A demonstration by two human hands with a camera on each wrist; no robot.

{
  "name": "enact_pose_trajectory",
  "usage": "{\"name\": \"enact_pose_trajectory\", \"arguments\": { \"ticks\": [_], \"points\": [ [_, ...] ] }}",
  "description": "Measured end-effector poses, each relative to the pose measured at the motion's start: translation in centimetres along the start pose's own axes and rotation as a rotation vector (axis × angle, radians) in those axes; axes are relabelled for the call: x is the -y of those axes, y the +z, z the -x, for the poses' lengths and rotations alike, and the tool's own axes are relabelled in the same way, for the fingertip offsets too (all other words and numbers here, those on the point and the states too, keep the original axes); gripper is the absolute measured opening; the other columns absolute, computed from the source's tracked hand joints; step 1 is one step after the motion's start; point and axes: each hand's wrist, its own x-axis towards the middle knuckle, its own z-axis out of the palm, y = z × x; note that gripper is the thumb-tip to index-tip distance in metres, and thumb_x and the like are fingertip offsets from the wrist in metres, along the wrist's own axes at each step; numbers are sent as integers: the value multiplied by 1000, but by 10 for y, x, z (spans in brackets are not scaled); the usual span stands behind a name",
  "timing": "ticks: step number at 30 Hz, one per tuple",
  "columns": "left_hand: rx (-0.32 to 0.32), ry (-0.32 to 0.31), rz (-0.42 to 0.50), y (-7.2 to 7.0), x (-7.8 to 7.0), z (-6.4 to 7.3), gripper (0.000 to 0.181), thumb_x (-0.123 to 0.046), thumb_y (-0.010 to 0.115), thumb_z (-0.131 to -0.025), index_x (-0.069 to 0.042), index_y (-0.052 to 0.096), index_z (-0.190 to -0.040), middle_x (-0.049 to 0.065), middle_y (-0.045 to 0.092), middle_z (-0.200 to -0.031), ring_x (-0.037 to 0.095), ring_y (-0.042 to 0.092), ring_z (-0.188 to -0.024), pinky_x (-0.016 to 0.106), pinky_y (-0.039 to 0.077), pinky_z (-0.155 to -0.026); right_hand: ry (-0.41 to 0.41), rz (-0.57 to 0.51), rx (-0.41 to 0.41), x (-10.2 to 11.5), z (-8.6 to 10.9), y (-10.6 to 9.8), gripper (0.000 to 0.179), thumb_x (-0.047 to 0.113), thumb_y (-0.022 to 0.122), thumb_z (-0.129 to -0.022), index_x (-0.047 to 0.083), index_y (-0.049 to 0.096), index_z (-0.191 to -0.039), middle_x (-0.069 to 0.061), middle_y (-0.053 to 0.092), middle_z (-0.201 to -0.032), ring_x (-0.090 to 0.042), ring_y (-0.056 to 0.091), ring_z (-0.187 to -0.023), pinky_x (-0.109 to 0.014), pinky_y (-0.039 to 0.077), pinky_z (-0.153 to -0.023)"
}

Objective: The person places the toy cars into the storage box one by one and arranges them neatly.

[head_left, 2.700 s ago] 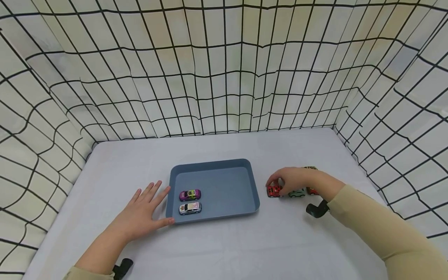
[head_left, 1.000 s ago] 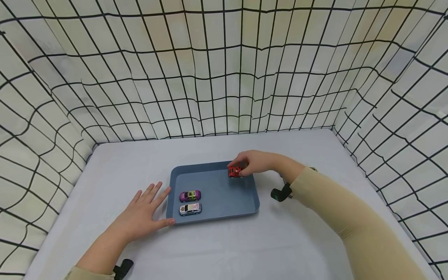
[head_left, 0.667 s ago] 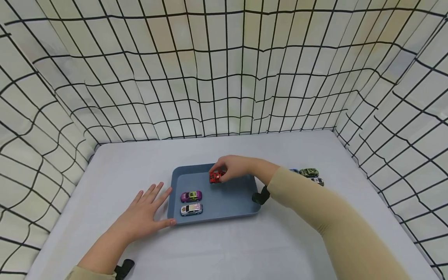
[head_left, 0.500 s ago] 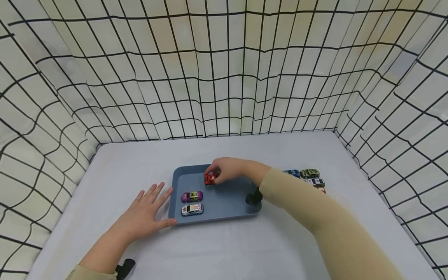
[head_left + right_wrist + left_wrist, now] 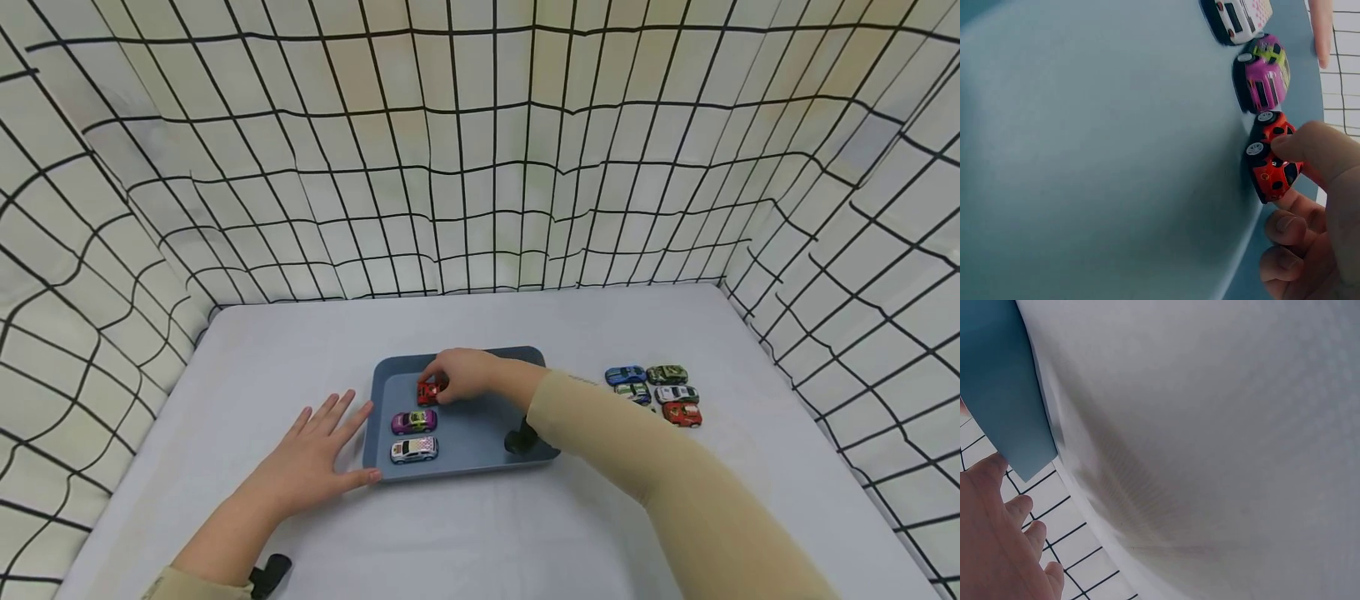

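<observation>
Red car point(image 5: 1270, 172) in the tray point(image 5: 474, 437), beside the purple car point(image 5: 413, 422), pinched in the fingers point(image 5: 1286, 229) of the right hand point(image 5: 467, 372); left hand point(image 5: 311, 457) spread, holding nothing, at the rim. Probably light, stiff and smooth; best held across its sides.

A white-covered table point(image 5: 450, 546), its cloth faintly creased in front, bears a shallow blue-gray tray point(image 5: 480, 469) near the middle and a close cluster of toy cars to the tray's right, seen from the head camera. On the cluster's far side, a blue car point(image 5: 625, 375) sits beside a camouflage-patterned car point(image 5: 667, 374); nearer the person are a green car point(image 5: 633, 392), partly hidden, a white car point(image 5: 676, 394) and a red car point(image 5: 682, 414).
</observation>
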Motion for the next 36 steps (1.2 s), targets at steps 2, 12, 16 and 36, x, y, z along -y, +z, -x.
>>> {"name": "enact_pose_trajectory", "arguments": {
  "ticks": [2,12,16,36],
  "points": [
    [3,0,2,0,0,0,103,-81,56,-79,-17,33,-156,19,23,-162,42,17,-148,63,11,-118,-1,-5,-10,2,-2,1,41,24,68,-94,22,64,-135,2,64,-116,-8,57,-98,-23,49,-85],
    [1,-12,-10,0,-2,-2,103,-77,61,-78,-16,34,-156,20,23,-161,43,18,-147,65,12,-117,30,-39,-47,13,-10,1,39,28,70,-94,25,66,-132,6,68,-121,-4,61,-105,-21,49,-90],
    [2,-5,-2,0,-1,-2,103,-77,60,-78,-16,33,-156,20,23,-161,43,18,-148,65,12,-117,42,-41,-45,15,-12,1,39,28,70,-95,26,65,-133,6,68,-121,-5,61,-105,-21,50,-90],
    [-10,0,16,1,-1,-2,102,-75,63,-78,-16,34,-156,20,23,-161,43,18,-147,65,12,-117,56,-175,-123,7,1,-14,42,31,74,-91,29,65,-133,5,66,-121,-8,58,-104,-21,50,-80]
  ]
}}
